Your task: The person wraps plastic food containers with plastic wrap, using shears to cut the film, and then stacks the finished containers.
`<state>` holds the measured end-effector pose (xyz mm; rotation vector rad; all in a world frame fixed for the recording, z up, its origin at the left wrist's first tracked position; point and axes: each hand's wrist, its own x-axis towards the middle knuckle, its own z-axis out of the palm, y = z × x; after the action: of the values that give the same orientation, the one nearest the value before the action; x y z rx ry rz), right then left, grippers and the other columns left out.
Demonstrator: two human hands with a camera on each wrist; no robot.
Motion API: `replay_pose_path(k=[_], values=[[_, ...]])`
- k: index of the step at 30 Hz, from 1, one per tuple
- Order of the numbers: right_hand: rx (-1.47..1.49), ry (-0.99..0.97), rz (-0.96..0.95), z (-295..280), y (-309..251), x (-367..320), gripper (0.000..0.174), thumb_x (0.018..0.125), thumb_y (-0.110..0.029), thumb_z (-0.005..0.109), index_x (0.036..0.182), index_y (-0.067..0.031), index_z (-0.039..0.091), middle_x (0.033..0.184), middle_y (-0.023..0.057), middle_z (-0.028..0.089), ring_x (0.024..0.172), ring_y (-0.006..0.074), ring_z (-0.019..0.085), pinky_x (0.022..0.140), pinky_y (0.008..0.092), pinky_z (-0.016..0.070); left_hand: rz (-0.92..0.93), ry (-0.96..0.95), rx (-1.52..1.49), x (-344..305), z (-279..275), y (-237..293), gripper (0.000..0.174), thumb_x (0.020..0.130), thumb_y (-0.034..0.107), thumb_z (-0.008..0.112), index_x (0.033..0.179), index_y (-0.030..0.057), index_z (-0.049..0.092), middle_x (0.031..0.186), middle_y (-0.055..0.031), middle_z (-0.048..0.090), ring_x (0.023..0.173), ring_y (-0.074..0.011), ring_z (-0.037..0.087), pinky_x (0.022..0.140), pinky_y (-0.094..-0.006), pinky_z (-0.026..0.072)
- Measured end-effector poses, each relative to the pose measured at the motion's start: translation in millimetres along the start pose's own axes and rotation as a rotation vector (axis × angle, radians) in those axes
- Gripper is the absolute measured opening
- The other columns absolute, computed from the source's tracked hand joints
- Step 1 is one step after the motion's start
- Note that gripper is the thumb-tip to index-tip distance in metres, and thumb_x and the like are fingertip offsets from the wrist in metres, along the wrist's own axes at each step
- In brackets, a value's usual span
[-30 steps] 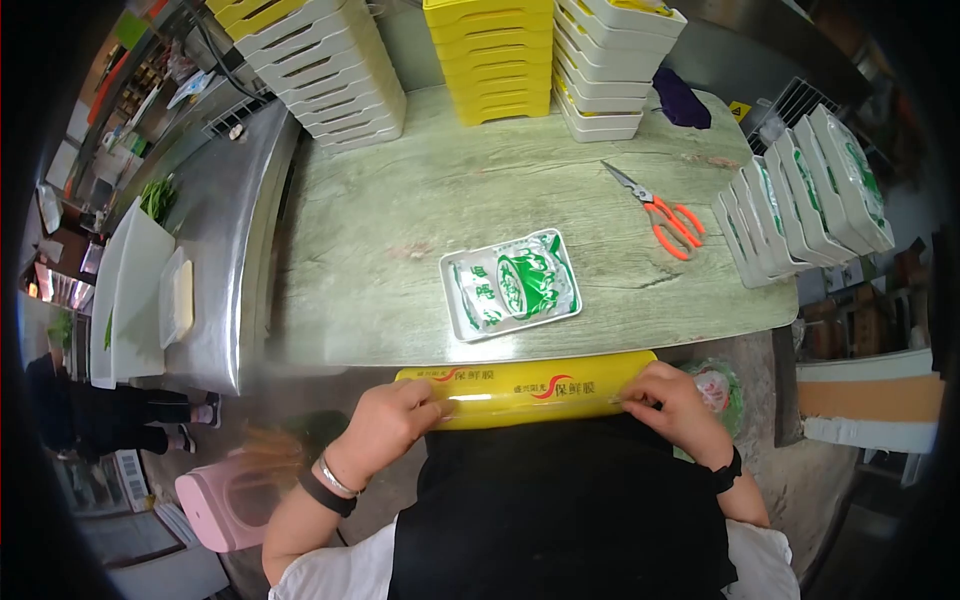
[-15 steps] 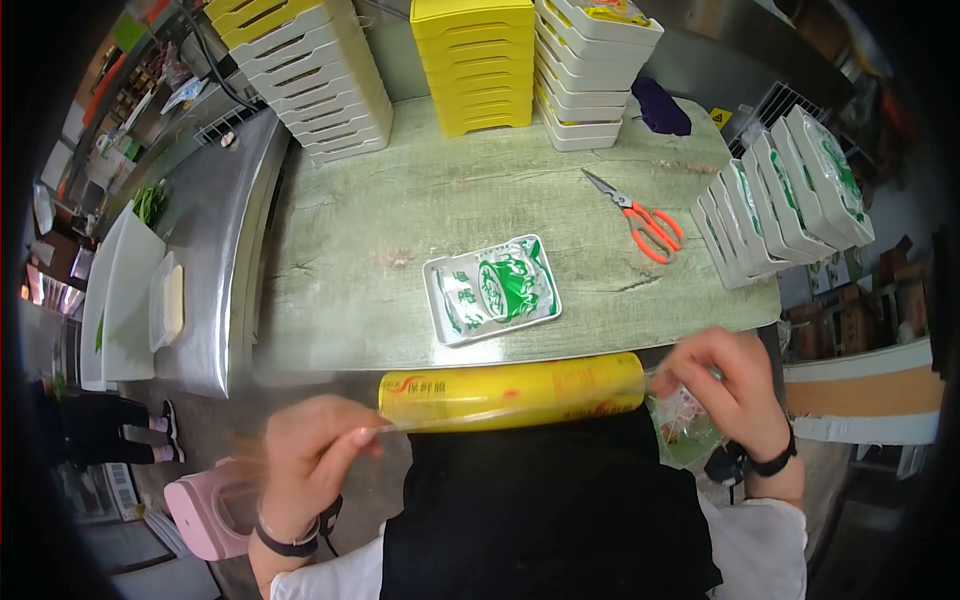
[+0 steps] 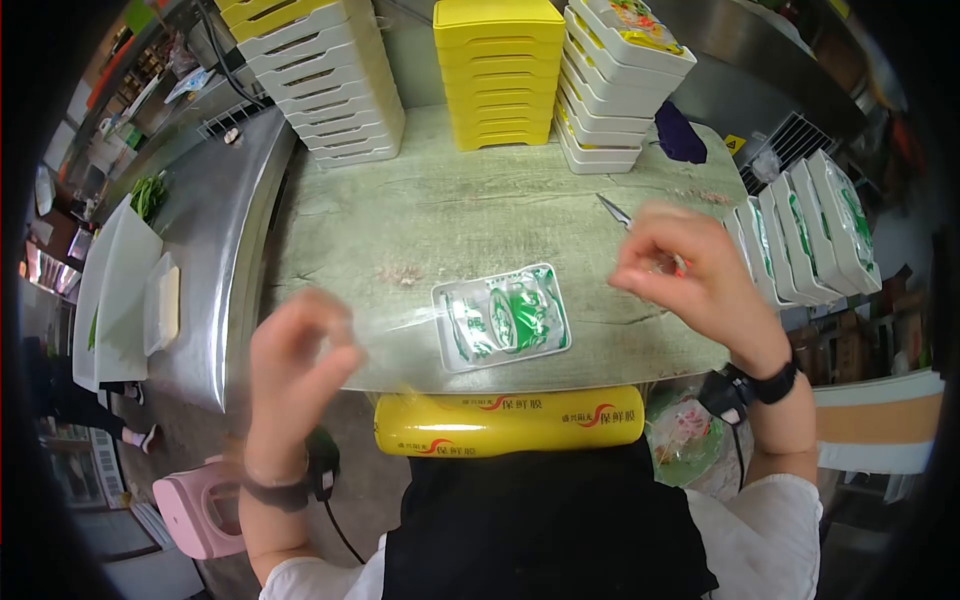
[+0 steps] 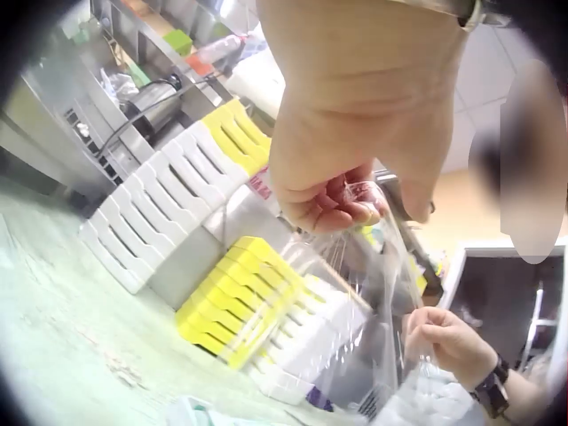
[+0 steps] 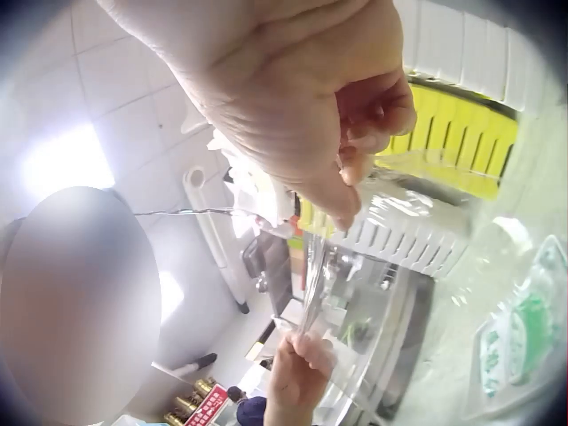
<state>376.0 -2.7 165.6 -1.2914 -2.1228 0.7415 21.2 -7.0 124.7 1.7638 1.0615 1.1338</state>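
Clear cling film [image 4: 390, 257] stretches between my two hands, low over the table in the head view. My left hand [image 3: 305, 365] pinches one corner of it, left of a white tray [image 3: 438, 325]. The other corner is in the curled fingers of my right hand [image 3: 695, 275], to the tray's right. In that tray lies a silver and green packet [image 3: 525, 318], seen through the thin film. The yellow cling film roll [image 3: 510, 422] lies at the table's near edge, against a black apron [image 3: 550, 520].
Orange-handled scissors [image 3: 613, 210] lie partly hidden behind my right hand. White trays [image 3: 340, 100], yellow trays [image 3: 498, 80] and more white ones [image 3: 600, 110] are stacked along the back. Trays with green packets [image 3: 800, 235] stand at right. A steel counter [image 3: 225, 240] adjoins on the left.
Both hands have moved from the roll, first apart and then forward and up over the table, drawing cling film off it. The roll has turned; the tray stays on the table.
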Motion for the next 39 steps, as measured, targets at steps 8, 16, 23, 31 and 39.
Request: replay_pose_path(k=[8, 16, 23, 31, 39], values=[[0.456, 0.086, 0.274, 117, 150, 56, 0.018, 0.097, -0.02, 0.053, 0.093, -0.0028, 0.051, 0.086, 0.0091, 0.068, 0.078, 0.0145, 0.065, 0.069, 0.0263, 0.0492, -0.265, 0.071, 0.315, 45, 64, -158, 0.025, 0.092, 0.018, 0.063, 0.078, 0.0022, 0.05, 0.068, -0.0061, 0.054, 0.061, -0.0176, 0.051, 0.058, -0.029, 0.0422], [0.475, -0.008, 0.583, 128, 138, 33, 0.018, 0.099, -0.021, 0.047, 0.096, -0.0031, 0.047, 0.077, 0.0135, 0.07, 0.067, 0.0173, 0.068, 0.06, 0.0268, 0.0502, -0.58, -0.096, 0.018, 31, 85, -144, 0.026, 0.1, 0.023, 0.051, 0.083, 0.0032, 0.047, 0.079, -0.0107, 0.068, 0.066, -0.0109, 0.059, 0.059, -0.025, 0.0455], [0.578, 0.0, 0.473, 121, 128, 5, 0.018, 0.102, -0.022, 0.046, 0.095, -0.0064, 0.048, 0.079, 0.0085, 0.07, 0.075, 0.009, 0.063, 0.063, 0.0239, 0.0463, -0.527, -0.08, -0.07, 20, 86, -121, 0.027, 0.1, 0.022, 0.05, 0.082, 0.002, 0.047, 0.078, -0.0114, 0.067, 0.073, -0.0135, 0.062, 0.063, -0.0274, 0.0466], [0.496, 0.285, 0.309, 95, 86, 1, 0.014, 0.097, -0.016, 0.055, 0.094, -0.0039, 0.049, 0.067, 0.0027, 0.061, 0.062, 0.0097, 0.057, 0.06, 0.025, 0.046, -0.187, 0.061, 0.026, 26, 78, -96, 0.027, 0.101, 0.021, 0.05, 0.08, 0.0047, 0.045, 0.076, -0.0055, 0.06, 0.076, -0.0128, 0.056, 0.069, -0.0269, 0.0435], [0.347, 0.349, 0.131, 80, 70, 11, 0.017, 0.093, -0.018, 0.062, 0.092, -0.004, 0.052, 0.059, 0.0001, 0.049, 0.054, 0.0083, 0.043, 0.052, 0.0248, 0.0352, -0.247, 0.032, -0.115, 21, 56, -49, 0.023, 0.1, 0.018, 0.052, 0.082, 0.0106, 0.039, 0.068, 0.0011, 0.046, 0.054, -0.0055, 0.039, 0.05, -0.021, 0.0376]])
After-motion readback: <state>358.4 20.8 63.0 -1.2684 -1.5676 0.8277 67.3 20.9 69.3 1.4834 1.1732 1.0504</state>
